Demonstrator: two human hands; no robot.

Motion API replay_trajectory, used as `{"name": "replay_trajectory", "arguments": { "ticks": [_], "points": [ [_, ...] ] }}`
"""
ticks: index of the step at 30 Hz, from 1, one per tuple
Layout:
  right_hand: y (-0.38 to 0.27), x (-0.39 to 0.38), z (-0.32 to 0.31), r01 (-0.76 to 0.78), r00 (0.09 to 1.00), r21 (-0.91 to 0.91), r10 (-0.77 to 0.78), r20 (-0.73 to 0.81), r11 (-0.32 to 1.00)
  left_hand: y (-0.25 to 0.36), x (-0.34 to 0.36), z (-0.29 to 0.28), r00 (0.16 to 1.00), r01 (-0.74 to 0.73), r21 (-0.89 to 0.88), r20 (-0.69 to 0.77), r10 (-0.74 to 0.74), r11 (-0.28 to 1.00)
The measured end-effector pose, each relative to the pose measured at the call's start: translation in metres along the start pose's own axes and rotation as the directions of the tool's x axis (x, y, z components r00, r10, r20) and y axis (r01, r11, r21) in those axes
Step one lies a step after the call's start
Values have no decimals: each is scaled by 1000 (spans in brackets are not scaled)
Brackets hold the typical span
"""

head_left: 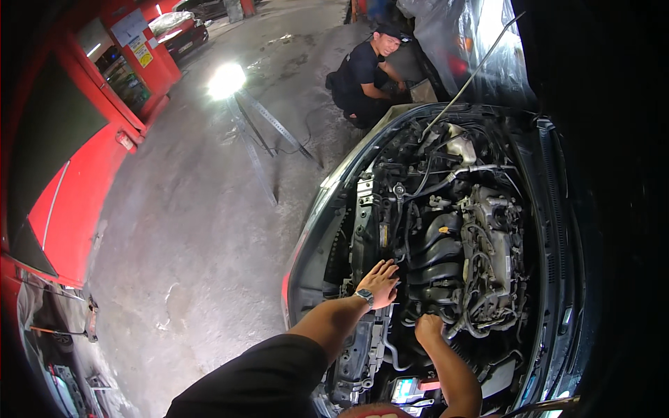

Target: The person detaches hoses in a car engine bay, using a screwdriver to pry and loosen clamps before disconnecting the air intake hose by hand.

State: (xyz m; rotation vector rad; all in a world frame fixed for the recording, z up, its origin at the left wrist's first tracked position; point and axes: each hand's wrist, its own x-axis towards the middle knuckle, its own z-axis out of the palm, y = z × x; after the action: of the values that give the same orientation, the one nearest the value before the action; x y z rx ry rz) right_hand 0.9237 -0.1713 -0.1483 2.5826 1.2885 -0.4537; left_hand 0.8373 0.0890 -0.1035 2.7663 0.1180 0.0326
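A car's engine bay lies beneath me, with the engine [491, 244] and its black curved intake manifold [437, 254] in the middle. My left hand [380, 282], with a watch [364, 297] on its wrist, rests on the front of the bay beside the manifold. Its fingers are spread and it holds nothing. Down at the near end of the manifold, my right hand [428, 326] is closed like a fist. Its fingertips and whatever they grip are hidden among the parts there.
A battery [404, 390] with a red cover [429, 384] sits close to my right forearm. The hood prop rod [477, 66] slants over the far end. A bright work light [227, 82] stands on a tripod [261, 132]. Another person [359, 80] crouches by the car's far corner.
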Motion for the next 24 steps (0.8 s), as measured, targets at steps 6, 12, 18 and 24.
{"name": "replay_trajectory", "arguments": {
  "ticks": [6,12,18,24],
  "points": [
    [15,0,16,69,992,-64,-62,111,996,-1,2,5,1000,-5,-13,-16,4,1000],
    [-1,-7,-39,-38,982,-12,39,183,999,-3,2,8,999,0,-64,-49,-3,998],
    [2,1,-2,-90,996,51,88,34,995,0,5,-3,1000,8,-50,27,-6,999],
    [0,-3,-25,38,995,92,-47,91,995,-5,2,4,999,16,-75,-36,-19,997]
  ]
}}
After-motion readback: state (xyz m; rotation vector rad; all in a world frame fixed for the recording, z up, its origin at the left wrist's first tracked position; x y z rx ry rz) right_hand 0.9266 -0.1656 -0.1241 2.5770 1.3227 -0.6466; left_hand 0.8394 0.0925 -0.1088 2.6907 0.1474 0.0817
